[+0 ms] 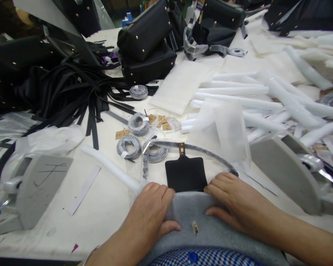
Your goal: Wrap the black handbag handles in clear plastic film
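A grey, soft-surfaced bag (188, 210) stands against the front of my body, with a small gold metal fitting (195, 228) on its near face. My left hand (152, 207) grips its upper edge on the left, fingers over the far side and thumb on the near side. On the right, my right hand (233, 201) holds the same edge in the same way. Between the hands, a black leather flap (185, 173) with a brown-wrapped buckle end (182, 149) extends beyond the edge. A plastic-wrapped strap (202, 149) arches behind the flap.
Grey machine-like blocks flank me, left (44, 188) and right (287, 170). Coiled wrapped straps (129, 147) and brown tags (164, 122) lie ahead. Black straps (72, 83) and black bags (145, 31) are piled behind, white padding rolls (238, 96) to the right.
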Motion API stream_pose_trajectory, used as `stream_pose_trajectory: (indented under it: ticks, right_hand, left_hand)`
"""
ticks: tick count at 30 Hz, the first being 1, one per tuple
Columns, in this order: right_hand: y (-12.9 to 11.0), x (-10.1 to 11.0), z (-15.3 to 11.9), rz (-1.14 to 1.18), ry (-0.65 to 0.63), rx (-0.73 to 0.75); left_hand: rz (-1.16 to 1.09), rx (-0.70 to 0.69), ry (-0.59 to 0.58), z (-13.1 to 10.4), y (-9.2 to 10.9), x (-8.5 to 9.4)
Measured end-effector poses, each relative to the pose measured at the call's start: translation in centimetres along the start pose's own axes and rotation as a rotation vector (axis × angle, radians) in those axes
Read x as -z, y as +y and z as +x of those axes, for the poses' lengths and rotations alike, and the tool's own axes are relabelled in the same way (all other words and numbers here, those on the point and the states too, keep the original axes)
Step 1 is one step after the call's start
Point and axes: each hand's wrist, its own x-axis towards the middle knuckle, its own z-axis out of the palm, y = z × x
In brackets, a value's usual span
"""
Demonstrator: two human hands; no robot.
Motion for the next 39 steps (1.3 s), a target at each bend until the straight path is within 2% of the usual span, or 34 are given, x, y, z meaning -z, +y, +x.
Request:
stream_pose_trajectory:
  ticks: [4, 7, 10, 15, 20, 23, 27, 31, 34, 36, 37, 39]
  right_hand:
    - [0.6, -0.1, 0.1, 0.028, -0.027, -0.022]
    - [1.0, -1.1, 0.2, -0.067, -0.003, -0.045]
    - [1.3, -2.3, 0.7, -0.196, 0.005, -0.061]
    - [1.6, -3.0, 1.3, -0.242, 0.005, -0.075]
    - [1.0, -2.8, 0.6, -0.159, 0.175, -0.02]
    - [0.4, -2.6, 0.1, -0.2, 0.217, -0.008]
    - [0.1, -2.9, 0.4, -0.31, 0.162, -0.064]
    - [0.3, -3.5, 1.1, -0.372, 0.057, -0.131]
    - [0.4, -3.8, 1.2, -0.382, 0.035, -0.145]
    - [0.3, -3.9, 1.1, -0.384, 0.031, -0.154]
    - [0.3, -3.9, 1.0, -0.382, 0.031, -0.159]
    - [0.2, -3.9, 0.9, -0.37, 0.028, -0.162]
  left_hand:
    - [-0.086, 0.005, -0.009, -0.3, -0.5, -0.2]
    - [-0.112, -0.046, 0.076, -0.3, -1.1, -0.9]
    - [-0.053, -0.051, 0.162, 0.0, -1.4, -1.7]
    - [0.093, -0.008, 0.135, 0.9, -1.3, -2.8]
    - [0.083, -0.036, 0.171, 0.7, -1.4, -3.0]
    - [0.049, -0.052, 0.207, 0.4, -1.5, -2.8]
    - [0.034, -0.046, 0.209, 0.6, -1.5, -2.8]
    - [0.152, -0.004, 0.236, 0.9, -0.9, -3.3]
    - [0.225, 0.019, 0.296, 0.9, -0.4, -3.9]
    - [0.238, 0.027, 0.393, 0.6, -0.1, -4.3]
    - [0.237, 0.01, 0.466, 0.4, 0.0, -4.5]
    - [0.217, -0.113, 0.581, -0.1, 0.1, -4.5]
